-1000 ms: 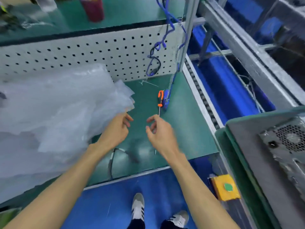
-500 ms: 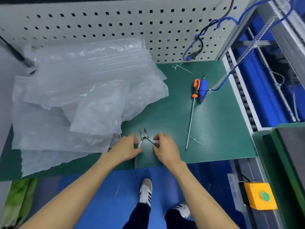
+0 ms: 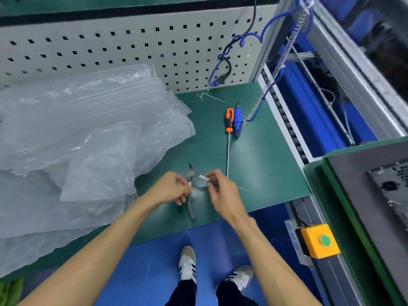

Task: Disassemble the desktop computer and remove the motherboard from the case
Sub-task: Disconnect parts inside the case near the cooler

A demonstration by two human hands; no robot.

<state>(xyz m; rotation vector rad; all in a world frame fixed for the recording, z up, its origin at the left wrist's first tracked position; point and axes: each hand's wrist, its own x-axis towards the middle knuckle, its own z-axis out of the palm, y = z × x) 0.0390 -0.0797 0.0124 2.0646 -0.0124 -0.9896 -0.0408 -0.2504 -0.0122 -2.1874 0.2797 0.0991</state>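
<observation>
— Biggest first: where's the computer case [image 3: 375,186]?

— Off at our right edge on its green tray [image 3: 318,180], untouched, well apart from our hands. The plastic sheeting [image 3: 77,140] fills the bench's left.

— And what changed?

— A moment ago the cutters [image 3: 191,180] lay flat; now our left hand [image 3: 171,188] grips one handle, our right hand [image 3: 223,191] pinches the other, spreading them. We judge we're only readying a tool.

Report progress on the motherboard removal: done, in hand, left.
Done: nothing visible; the computer case sits on the green tray at the right, seemingly unopened. In hand: left hand and right hand both hold the cutting pliers over the green mat. Left: all of it; the orange screwdriver lies untouched.
</observation>
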